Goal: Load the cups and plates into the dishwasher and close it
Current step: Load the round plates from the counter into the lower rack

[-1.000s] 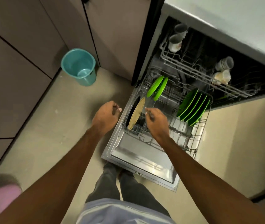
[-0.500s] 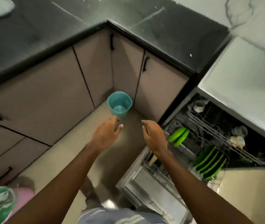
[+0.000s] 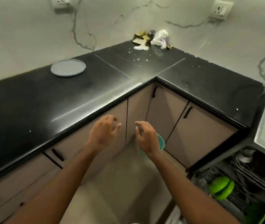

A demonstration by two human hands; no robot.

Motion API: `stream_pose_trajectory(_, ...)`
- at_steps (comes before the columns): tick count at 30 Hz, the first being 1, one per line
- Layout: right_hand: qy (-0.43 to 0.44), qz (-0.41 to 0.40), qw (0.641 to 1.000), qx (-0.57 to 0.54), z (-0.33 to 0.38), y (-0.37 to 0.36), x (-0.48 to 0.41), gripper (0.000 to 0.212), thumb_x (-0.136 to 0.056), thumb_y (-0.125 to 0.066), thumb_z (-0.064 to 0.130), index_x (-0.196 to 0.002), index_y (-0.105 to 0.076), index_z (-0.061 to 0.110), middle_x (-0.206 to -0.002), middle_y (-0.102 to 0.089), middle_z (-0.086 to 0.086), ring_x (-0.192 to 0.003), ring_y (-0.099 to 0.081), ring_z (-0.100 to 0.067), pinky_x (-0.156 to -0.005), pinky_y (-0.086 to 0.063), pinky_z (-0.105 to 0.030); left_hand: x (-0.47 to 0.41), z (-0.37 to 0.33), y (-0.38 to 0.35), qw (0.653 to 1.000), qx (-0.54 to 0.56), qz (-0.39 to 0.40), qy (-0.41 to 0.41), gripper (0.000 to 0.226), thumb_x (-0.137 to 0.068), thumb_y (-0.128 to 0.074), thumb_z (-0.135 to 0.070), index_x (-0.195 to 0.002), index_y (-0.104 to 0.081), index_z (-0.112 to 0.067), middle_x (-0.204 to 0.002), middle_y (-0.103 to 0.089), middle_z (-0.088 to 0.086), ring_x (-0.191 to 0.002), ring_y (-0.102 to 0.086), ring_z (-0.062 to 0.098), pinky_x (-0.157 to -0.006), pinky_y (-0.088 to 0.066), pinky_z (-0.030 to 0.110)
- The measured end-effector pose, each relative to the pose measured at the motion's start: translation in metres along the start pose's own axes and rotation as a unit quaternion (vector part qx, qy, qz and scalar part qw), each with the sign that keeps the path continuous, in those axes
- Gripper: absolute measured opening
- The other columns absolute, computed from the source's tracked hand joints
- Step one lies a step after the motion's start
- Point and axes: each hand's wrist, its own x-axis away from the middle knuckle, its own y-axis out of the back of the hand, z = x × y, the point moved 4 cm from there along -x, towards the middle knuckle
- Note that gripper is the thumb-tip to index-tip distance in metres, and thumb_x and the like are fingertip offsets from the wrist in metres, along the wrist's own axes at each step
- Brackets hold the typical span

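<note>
A grey plate (image 3: 68,67) lies flat on the black counter (image 3: 31,101) at the back left. Both hands hover empty in front of the corner cabinets: my left hand (image 3: 103,131) with loosely curled fingers, my right hand (image 3: 146,136) beside it, fingers relaxed. The open dishwasher (image 3: 241,183) is at the lower right, with green plates (image 3: 221,187) standing in its lower rack and a cup (image 3: 245,156) dimly seen in the upper rack.
A teal bucket (image 3: 161,143) stands on the floor in the corner, mostly hidden behind my right hand. Wrappers and a crumpled bag (image 3: 152,39) lie at the counter's back corner with crumbs nearby. Cabinet doors with black handles (image 3: 187,112) run under the counter.
My view has swung up and left from the dishwasher to the counter. Both hands have left the lower rack and risen in front of the cabinets. The grey plate has come into view.
</note>
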Motion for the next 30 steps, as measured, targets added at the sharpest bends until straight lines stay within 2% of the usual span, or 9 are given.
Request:
stream_pose_trajectory(5,0.053,0.025,0.998,0.010,0.037,-0.046,-0.064,0.025,-0.091,-0.056,0.008,-0.113,-0.065,0.004,-0.111,-0.066,-0.009,-0.105,-0.061,-0.022,-0.095,-0.047,-0.031,-0.043,0.048,0.038,0.998,0.027,-0.039,0.041,0.025,-0.091,-0.060,-0.033,-0.106,-0.063,-0.013,-0.104,-0.065,0.005,-0.098,-0.060,0.024,-0.081,-0.046,0.032)
stream_pose_trajectory(8,0.070,0.027,0.997,0.004,0.049,-0.069,-0.099,0.026,-0.091,-0.056,0.010,-0.116,-0.065,0.006,-0.113,-0.066,-0.008,-0.108,-0.060,-0.019,-0.096,-0.044,-0.024,-0.071,0.073,0.053,0.996,0.035,-0.060,0.049,0.025,-0.091,-0.061,-0.029,-0.106,-0.063,-0.009,-0.109,-0.064,0.009,-0.103,-0.057,0.027,-0.088,-0.044,0.035)
stream_pose_trajectory(14,0.082,0.041,0.996,-0.015,0.056,-0.111,-0.179,0.029,-0.093,-0.055,0.013,-0.120,-0.063,0.008,-0.119,-0.064,-0.006,-0.111,-0.059,-0.018,-0.097,-0.047,-0.028,-0.141,0.117,0.072,0.994,0.019,-0.089,0.057,0.027,-0.092,-0.060,-0.030,-0.107,-0.063,-0.008,-0.113,-0.060,0.008,-0.107,-0.054,0.027,-0.093,-0.044,0.038)
stream_pose_trajectory(17,0.087,0.044,0.995,-0.011,0.055,-0.137,-0.226,0.028,-0.091,-0.057,0.012,-0.118,-0.064,0.007,-0.116,-0.065,-0.007,-0.111,-0.059,-0.019,-0.095,-0.039,-0.015,-0.181,0.148,0.073,0.993,0.011,-0.094,0.072,0.026,-0.092,-0.060,-0.031,-0.106,-0.063,-0.010,-0.112,-0.060,0.007,-0.105,-0.054,0.026,-0.092,-0.045,0.039)
stream_pose_trajectory(19,0.082,0.055,0.995,-0.009,0.051,-0.157,-0.259,0.028,-0.091,-0.057,0.011,-0.118,-0.064,0.008,-0.116,-0.065,-0.007,-0.110,-0.059,-0.019,-0.092,-0.037,-0.012,-0.209,0.172,0.072,0.990,0.021,-0.098,0.100,0.025,-0.091,-0.060,-0.031,-0.106,-0.063,-0.010,-0.111,-0.060,0.007,-0.105,-0.055,0.026,-0.092,-0.044,0.040)
stream_pose_trajectory(25,0.069,0.103,0.992,-0.019,0.038,-0.223,-0.344,0.031,-0.092,-0.057,0.014,-0.122,-0.061,0.007,-0.120,-0.063,-0.006,-0.113,-0.057,-0.018,-0.093,-0.036,-0.013,-0.278,0.258,0.069,0.966,0.054,-0.107,0.229,0.027,-0.092,-0.058,-0.035,-0.104,-0.063,-0.011,-0.110,-0.059,0.009,-0.105,-0.055,0.028,-0.094,-0.045,0.042)
stream_pose_trajectory(30,0.017,0.182,0.982,-0.039,0.033,-0.285,-0.398,0.036,-0.094,-0.056,0.019,-0.128,-0.057,0.007,-0.128,-0.058,-0.008,-0.121,-0.052,-0.018,-0.101,-0.036,-0.022,-0.307,0.327,0.066,0.933,0.041,-0.120,0.337,0.032,-0.091,-0.057,-0.040,-0.109,-0.060,-0.014,-0.117,-0.055,0.013,-0.110,-0.053,0.032,-0.095,-0.042,0.043)
